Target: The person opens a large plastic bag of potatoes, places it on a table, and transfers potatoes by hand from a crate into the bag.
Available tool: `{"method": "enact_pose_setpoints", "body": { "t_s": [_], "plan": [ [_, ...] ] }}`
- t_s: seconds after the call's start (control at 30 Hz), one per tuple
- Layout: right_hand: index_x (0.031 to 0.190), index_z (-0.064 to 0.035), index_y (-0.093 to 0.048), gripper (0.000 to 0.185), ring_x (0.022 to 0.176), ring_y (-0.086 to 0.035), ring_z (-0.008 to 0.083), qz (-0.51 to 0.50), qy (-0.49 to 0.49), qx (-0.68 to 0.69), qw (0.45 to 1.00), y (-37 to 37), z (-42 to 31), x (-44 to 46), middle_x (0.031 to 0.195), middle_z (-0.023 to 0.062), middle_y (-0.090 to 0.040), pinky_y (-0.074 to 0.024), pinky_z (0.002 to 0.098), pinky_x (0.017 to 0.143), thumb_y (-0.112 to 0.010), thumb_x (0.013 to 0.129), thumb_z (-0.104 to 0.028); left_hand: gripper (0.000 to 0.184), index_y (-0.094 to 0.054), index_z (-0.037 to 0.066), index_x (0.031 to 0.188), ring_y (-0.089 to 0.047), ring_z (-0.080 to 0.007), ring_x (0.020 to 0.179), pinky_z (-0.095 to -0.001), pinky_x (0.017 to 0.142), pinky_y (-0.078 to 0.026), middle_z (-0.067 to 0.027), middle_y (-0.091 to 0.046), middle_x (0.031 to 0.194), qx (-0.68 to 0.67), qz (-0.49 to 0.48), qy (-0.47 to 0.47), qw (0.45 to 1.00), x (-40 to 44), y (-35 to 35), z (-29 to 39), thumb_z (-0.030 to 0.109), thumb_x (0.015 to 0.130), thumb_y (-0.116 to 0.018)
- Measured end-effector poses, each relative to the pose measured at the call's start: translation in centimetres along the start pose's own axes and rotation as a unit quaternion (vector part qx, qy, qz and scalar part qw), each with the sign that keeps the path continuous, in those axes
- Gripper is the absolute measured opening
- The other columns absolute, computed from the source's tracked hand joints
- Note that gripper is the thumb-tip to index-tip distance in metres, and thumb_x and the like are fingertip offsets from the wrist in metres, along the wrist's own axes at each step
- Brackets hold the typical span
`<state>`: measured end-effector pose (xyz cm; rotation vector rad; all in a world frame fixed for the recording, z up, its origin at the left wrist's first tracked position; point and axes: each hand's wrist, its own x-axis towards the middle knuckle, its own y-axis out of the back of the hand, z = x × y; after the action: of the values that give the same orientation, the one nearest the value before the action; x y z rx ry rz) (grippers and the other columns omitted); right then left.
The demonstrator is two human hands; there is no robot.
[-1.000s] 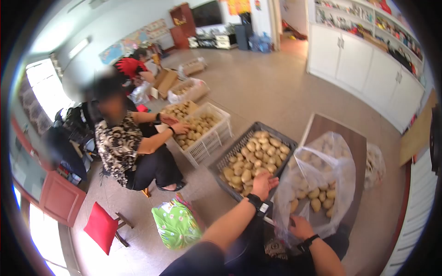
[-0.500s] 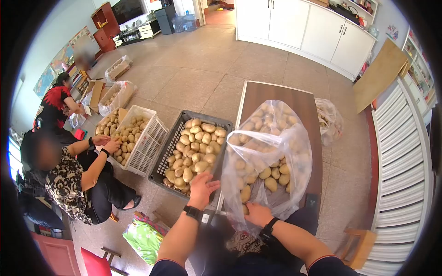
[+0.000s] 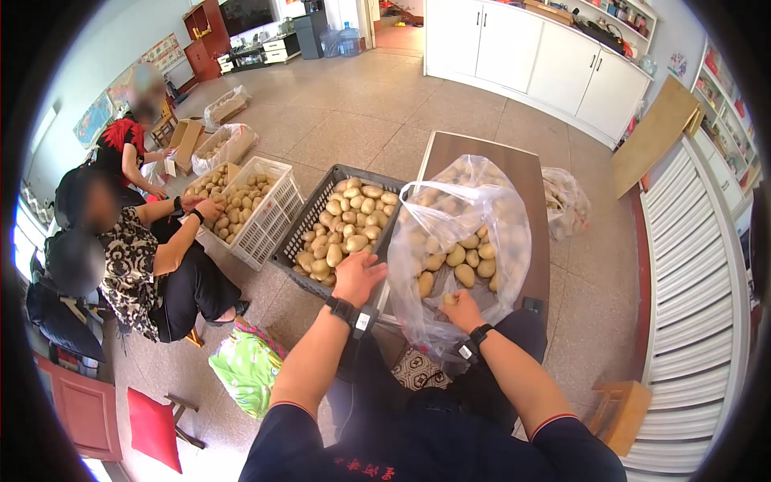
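My left hand (image 3: 359,277) is open over the near corner of a black plastic crate (image 3: 283,263), fingers apart and holding nothing. Potatoes (image 3: 345,221) fill that crate. At the near mouth of a clear plastic bag (image 3: 506,217), my right hand (image 3: 464,313) is closed around a potato (image 3: 449,299), which is partly hidden by the fingers. More potatoes (image 3: 464,275) lie inside the bag, several plainly visible through its opening and others blurred behind the plastic. The bag rests on a brown-topped table (image 3: 522,163).
At left, a co-worker in a patterned top (image 3: 132,265) reaches into a white crate (image 3: 265,233) of potatoes. Another person in red and black (image 3: 120,149) works beyond. A green bag (image 3: 245,373), red stool (image 3: 152,430) and wooden stool (image 3: 620,418) stand nearby; a white radiator (image 3: 691,305) lines the right.
My right hand has drawn back slightly from the bag's mouth with the potato now showing in its fingers. My left hand stays by the crate corner. The head view has shifted.
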<state>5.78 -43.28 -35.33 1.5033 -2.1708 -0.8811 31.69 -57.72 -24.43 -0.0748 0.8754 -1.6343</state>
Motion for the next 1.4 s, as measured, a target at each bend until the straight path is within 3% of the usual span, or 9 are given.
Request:
{"method": "enact_pose_setpoints", "body": {
  "t_s": [0.13,0.3,0.4,0.57,0.77,0.97,1.23,1.33,1.4],
  "plan": [
    [0.111,0.0055,-0.058,0.049,0.081,-0.067,0.0332,-0.019,-0.036,0.093,0.995,-0.5,2.3,0.8,0.092,0.0213,-0.067,-0.0518,0.0415,0.072,-0.076,0.075,-0.023,0.026,-0.049,0.005,0.114,-0.060,-0.0312,0.091,-0.0433,0.082,-0.053,-0.0129,-0.054,0.110,0.014,-0.060,0.024,0.998,-1.0,-1.6,0.7,0.019,0.095,-0.056],
    [0.121,0.0001,-0.056,0.045,0.064,-0.055,0.0095,-0.078,-0.106,0.242,0.961,2.9,-2.8,-0.5,0.085,0.0023,-0.061,-0.0441,0.0258,0.053,-0.072,0.082,-0.015,0.027,-0.051,0.004,0.114,-0.065,-0.0288,0.079,-0.0418,0.072,-0.057,-0.0117,-0.057,0.104,0.114,-0.090,0.028,0.989,-2.2,-3.7,2.2,0.020,0.094,-0.059],
    [0.122,-0.0015,-0.056,0.043,0.063,-0.053,0.0077,-0.095,-0.107,0.308,0.941,4.4,-4.7,-0.7,0.084,-0.0004,-0.059,-0.0418,0.0234,0.052,-0.069,0.082,-0.010,0.026,-0.053,0.003,0.112,-0.066,-0.0274,0.080,-0.0406,0.069,-0.058,-0.0118,-0.058,0.103,0.160,-0.094,0.059,0.981,-0.8,-4.1,2.1,0.020,0.093,-0.059],
    [0.127,-0.0011,-0.053,0.049,0.066,-0.052,0.0075,-0.125,-0.108,0.314,0.935,6.0,-9.3,-0.4,0.089,0.0009,-0.059,-0.0420,0.0221,0.055,-0.066,0.080,-0.004,0.035,-0.051,0.002,0.118,-0.067,-0.0272,0.078,-0.0381,0.066,-0.058,-0.0132,-0.058,0.108,0.238,-0.157,0.103,0.953,0.7,-4.7,1.4,0.026,0.093,-0.059],
    [0.124,-0.0008,-0.054,0.040,0.067,-0.052,0.0066,-0.185,-0.053,0.321,0.927,5.9,-14.4,1.5,0.090,0.0012,-0.060,-0.0417,0.0218,0.056,-0.065,0.090,-0.018,0.051,-0.046,0.000,0.126,-0.067,-0.0267,0.077,-0.0371,0.066,-0.058,-0.0150,-0.055,0.117,0.249,-0.219,0.182,0.926,2.0,-4.8,0.1,0.040,0.095,-0.058],
    [0.121,0.0015,-0.056,0.035,0.069,-0.055,0.0092,-0.191,0.030,0.294,0.936,2.6,-15.1,4.3,0.088,0.0024,-0.063,-0.0441,0.0235,0.060,-0.060,0.096,-0.022,0.038,-0.058,0.004,0.118,-0.067,-0.0236,0.081,-0.0340,0.069,-0.056,-0.0100,-0.067,0.100,0.174,-0.300,0.255,0.903,2.8,-4.4,0.9,0.037,0.099,-0.053],
    [0.123,-0.0002,-0.056,0.035,0.076,-0.058,0.0128,-0.116,0.047,0.235,0.964,1.0,-10.4,4.3,0.088,0.0070,-0.061,-0.0475,0.0271,0.071,-0.060,0.095,-0.020,0.032,-0.055,0.003,0.119,-0.066,-0.0282,0.090,-0.0364,0.074,-0.057,-0.0135,-0.064,0.107,0.152,-0.201,0.152,0.956,6.2,-1.2,2.0,0.028,0.098,-0.056],
    [0.122,-0.0008,-0.056,0.036,0.080,-0.059,0.0175,-0.059,0.073,0.164,0.982,1.9,-7.1,4.3,0.096,0.0105,-0.060,-0.0485,0.0300,0.073,-0.063,0.092,-0.020,0.032,-0.046,-0.001,0.125,-0.064,-0.0329,0.096,-0.0423,0.084,-0.058,-0.0190,-0.059,0.115,0.043,-0.045,0.102,0.993,8.1,0.1,3.1,0.018,0.100,-0.047],
    [0.122,-0.0023,-0.056,0.037,0.090,-0.060,0.0278,0.010,0.091,0.039,0.995,2.3,-4.0,4.9,0.106,0.0168,-0.059,-0.0499,0.0380,0.078,-0.064,0.088,-0.015,0.032,-0.047,-0.002,0.124,-0.064,-0.0341,0.096,-0.0413,0.081,-0.059,-0.0200,-0.058,0.115,-0.001,-0.003,0.066,0.998,10.0,2.5,3.6,0.018,0.099,-0.050]
  ]
}}
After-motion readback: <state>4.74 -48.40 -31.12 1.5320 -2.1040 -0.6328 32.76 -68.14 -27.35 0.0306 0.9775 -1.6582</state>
